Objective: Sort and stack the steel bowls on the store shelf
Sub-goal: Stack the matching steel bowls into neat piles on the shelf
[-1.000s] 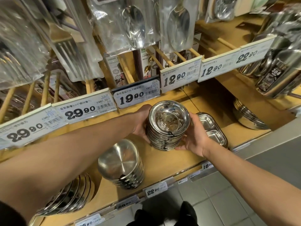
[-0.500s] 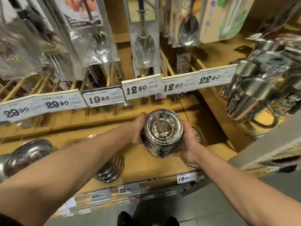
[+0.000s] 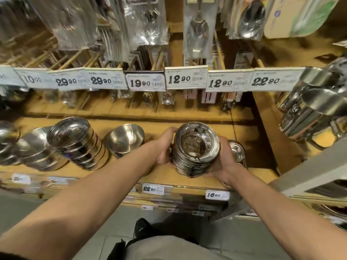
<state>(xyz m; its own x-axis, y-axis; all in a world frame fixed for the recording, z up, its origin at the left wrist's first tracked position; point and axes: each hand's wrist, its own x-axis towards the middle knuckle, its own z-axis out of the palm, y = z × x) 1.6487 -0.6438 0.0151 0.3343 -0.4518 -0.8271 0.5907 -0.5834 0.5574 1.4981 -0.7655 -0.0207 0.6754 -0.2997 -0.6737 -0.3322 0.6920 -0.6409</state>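
Wooden shelf (image 3: 120, 171) carries steel bowl stacks (image 3: 78, 145).

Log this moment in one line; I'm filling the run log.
left hand: grips bowl stack | right hand: grips same stack | stack: over shelf front

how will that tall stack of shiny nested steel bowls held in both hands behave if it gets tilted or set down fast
The tall stack of shiny nested steel bowls is probably heavy for its size, since both the left hand and right hand grip it. Its polished sides look slippery. Being loosely nested and tall, it may slide apart or tip on the wooden shelf.
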